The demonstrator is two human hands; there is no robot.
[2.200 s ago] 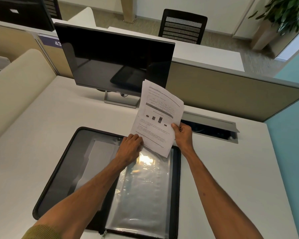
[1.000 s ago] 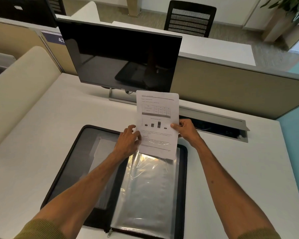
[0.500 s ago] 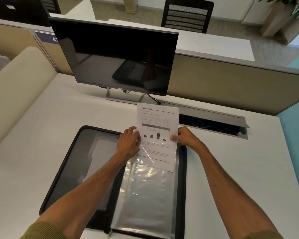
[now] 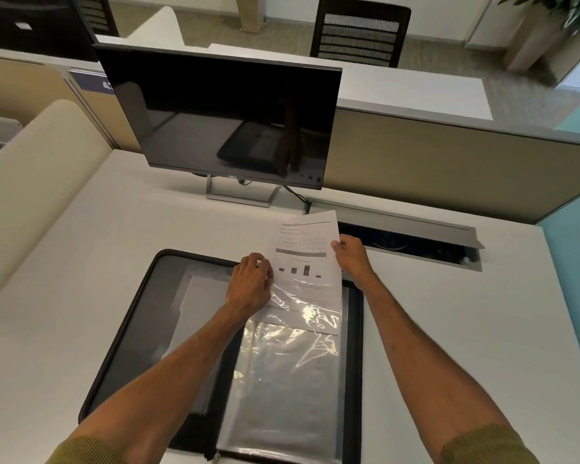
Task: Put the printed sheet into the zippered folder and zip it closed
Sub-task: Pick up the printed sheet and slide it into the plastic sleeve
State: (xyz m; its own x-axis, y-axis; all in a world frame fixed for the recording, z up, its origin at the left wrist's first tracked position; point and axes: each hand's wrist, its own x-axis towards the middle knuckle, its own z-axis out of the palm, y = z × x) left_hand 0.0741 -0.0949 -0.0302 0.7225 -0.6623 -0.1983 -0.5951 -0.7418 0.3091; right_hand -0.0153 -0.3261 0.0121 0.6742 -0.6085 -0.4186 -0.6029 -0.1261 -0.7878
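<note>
I have the sheet [image 4: 307,262] partly in the sleeve [image 4: 288,390] at 12 o'clock of the open folder [image 4: 141,329], left hand [image 4: 252,284] pinching the sleeve mouth, right hand [image 4: 350,256] the sheet's 3 o'clock edge; pushing and zipping remain.

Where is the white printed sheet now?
Head view, centre-right: the white printed sheet, between left hand and right hand, has its lower end inside the clear plastic sleeve of the open black zippered folder.
</note>
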